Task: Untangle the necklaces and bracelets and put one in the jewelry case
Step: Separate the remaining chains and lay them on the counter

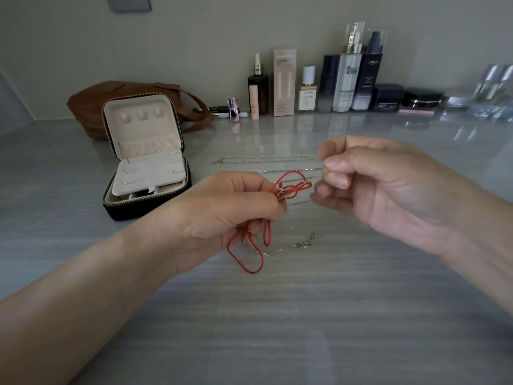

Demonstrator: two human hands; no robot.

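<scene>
Left grip (222,215) pinched the red cord (288,179) tangle, anchoring it | right grip (374,184) pinched a silver chain (288,171) stretched toward 3 o'clock, likely to slide it free | jewelry case (147,162) open at 10 o'clock on tabletop (277,315), ready to receive one.

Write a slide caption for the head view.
Left hand grips a tangled red cord, right hand pinches a silver chain; open jewelry case nearby.
</scene>
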